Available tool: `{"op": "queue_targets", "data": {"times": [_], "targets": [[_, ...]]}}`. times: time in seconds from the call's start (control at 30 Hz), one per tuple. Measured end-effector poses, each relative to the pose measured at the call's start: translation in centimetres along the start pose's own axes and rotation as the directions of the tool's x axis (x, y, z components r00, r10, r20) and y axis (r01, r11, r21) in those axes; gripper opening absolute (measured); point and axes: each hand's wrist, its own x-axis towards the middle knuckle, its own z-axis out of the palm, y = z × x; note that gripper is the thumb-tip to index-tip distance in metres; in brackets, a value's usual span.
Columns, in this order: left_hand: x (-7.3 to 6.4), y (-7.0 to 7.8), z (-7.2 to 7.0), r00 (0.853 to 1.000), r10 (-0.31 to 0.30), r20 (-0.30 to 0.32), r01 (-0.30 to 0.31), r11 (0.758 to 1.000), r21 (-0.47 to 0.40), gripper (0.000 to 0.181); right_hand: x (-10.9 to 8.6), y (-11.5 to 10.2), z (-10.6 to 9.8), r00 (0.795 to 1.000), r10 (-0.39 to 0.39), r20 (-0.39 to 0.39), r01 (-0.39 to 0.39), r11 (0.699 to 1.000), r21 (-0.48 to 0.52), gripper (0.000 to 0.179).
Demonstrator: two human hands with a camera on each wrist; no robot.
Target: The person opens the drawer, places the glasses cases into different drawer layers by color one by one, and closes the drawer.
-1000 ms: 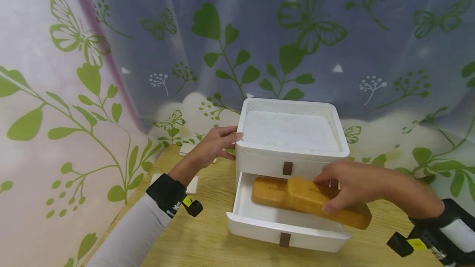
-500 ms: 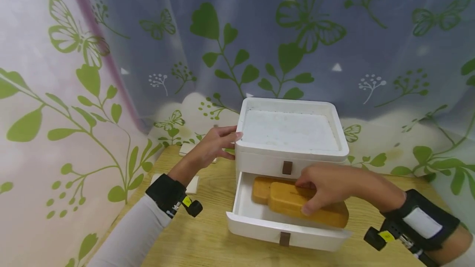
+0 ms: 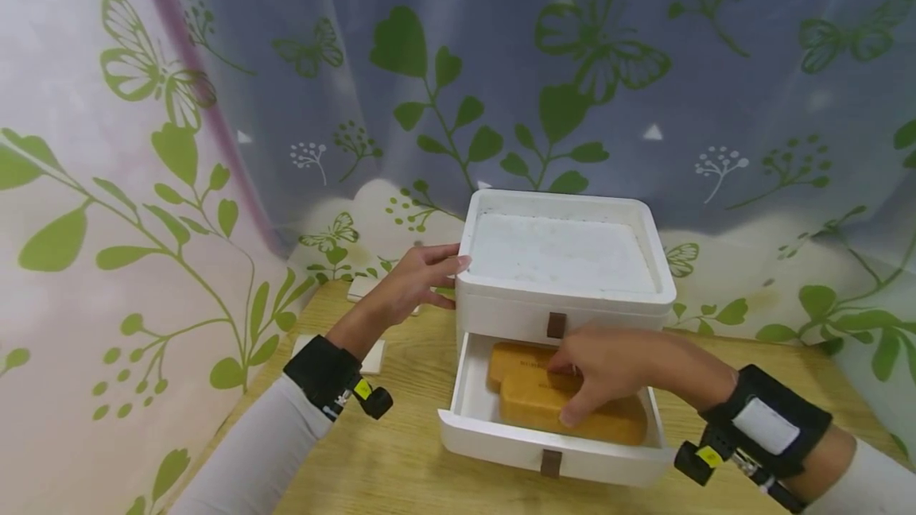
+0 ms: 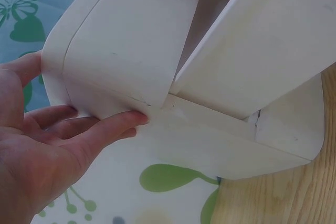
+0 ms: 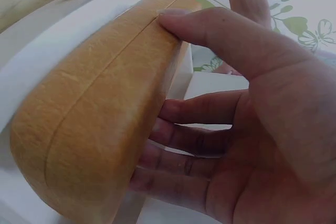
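Observation:
A white tabletop drawer unit [image 3: 511, 315] stands on the wooden table, its lower drawer [image 3: 501, 443] pulled out. Inside that drawer lie two long tan leather-look glasses cases. My right hand [image 3: 611, 360] holds the front glasses case [image 3: 533, 402], thumb on its near side and fingers along the far side, as the right wrist view also shows. Behind it, partly covered, rests the rear glasses case [image 3: 510, 358]. My left hand [image 3: 413, 283] rests against the unit's left side; in the left wrist view its fingers [image 4: 107, 127] lie nearly straight on the white wall.
White flat pieces [image 3: 374, 356] lie on the table [image 3: 401, 427] left of the unit. The unit's top is a shallow rimmed tray [image 3: 558, 253]. Both drawers have brown pull tabs [image 3: 556, 325]. A patterned curtain [image 3: 322, 149] hangs close behind and at the left.
My right hand has carried the front glasses case left and down, from jutting over the drawer's right side to lying within it. The left hand stays in place.

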Motion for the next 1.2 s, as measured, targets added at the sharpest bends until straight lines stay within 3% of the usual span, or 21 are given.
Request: {"op": "queue_targets", "data": {"times": [0.43,0.57,0.83,1.03,1.2], "targets": [[-0.1,-0.1,0.2,1.0,-0.002,-0.009,0.002,1.0,0.0,0.061,1.9,-0.2,1.6,1.0,-0.001,0.025,0.001,1.0,-0.014,0.034],[-0.1,-0.1,0.2,1.0,0.001,-0.01,-0.001,1.0,0.002,0.06,2.2,-0.4,2.0,1.0,0.005,0.006,-0.005,0.998,-0.055,0.033],[-0.1,-0.1,0.1,1.0,0.004,-0.013,-0.004,1.0,0.0,0.058,2.8,-1.0,2.7,0.994,0.098,-0.037,-0.103,0.98,-0.17,0.046],[-0.1,-0.2,0.1,1.0,0.005,-0.012,-0.005,1.0,-0.007,0.059,3.2,-1.5,3.0,0.991,0.091,-0.096,-0.116,0.948,-0.296,0.042],[-0.1,-0.2,0.1,1.0,0.005,-0.014,-0.005,1.0,-0.009,0.059,3.5,-1.8,3.3,0.99,0.087,-0.113,-0.121,0.933,-0.338,0.043]]}}
